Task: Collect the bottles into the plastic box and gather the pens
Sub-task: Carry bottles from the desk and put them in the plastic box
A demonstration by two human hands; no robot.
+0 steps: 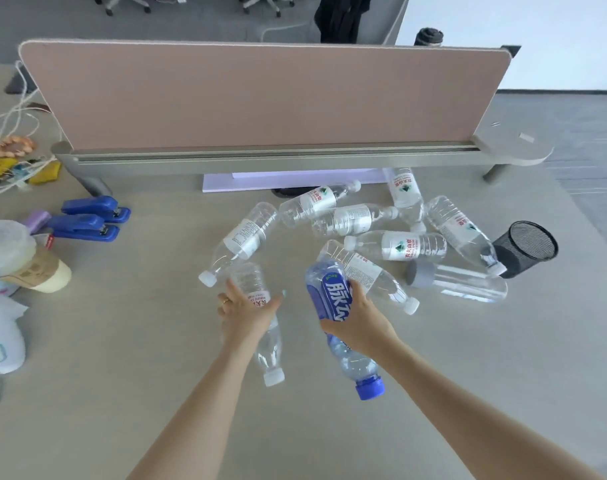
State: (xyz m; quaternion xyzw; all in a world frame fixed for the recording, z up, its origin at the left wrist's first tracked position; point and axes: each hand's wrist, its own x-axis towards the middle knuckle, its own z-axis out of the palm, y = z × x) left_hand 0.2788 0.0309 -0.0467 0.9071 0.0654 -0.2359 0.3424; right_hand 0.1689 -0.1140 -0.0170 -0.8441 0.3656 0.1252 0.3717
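A: We recorded the left hand [248, 311] gripping a clear bottle [260, 317] round its labelled middle, fingers curled about it, a ring on one finger. The bottle's white cap pointed toward 6 o'clock, nearest us.

B: And the right hand [359, 322]?

A: We found its fingers wrapped round a blue-labelled bottle [331, 299], whose blue cap [370, 388] likewise pointed toward 6 o'clock. Both bottles were held above the desk [122, 341], near each other but apart.

B: Where did the remaining bottles lie?

A: We logged a loose pile [381, 230] toward 1 o'clock of the hands, all on their sides, several overlapping. One clear bottle [243, 239] lay at 12 o'clock of the left hand, its cap close to the held bottle. Another lay just beside the right hand's knuckles. A grey-capped bottle [458, 280] lay at 3 o'clock of the pile.

B: Any container?

A: We noted a black mesh pen cup [523, 247] at the pile's 3 o'clock edge, tipped toward us, touching or nearly touching a bottle; we could not tell which. We could not identify pens.

B: Other items?

A: Two blue staplers [91, 218] lay at 10 o'clock, a lidded drink cup [21, 258] at 9 o'clock, and a pink partition [260, 95] stood at 12 o'clock.
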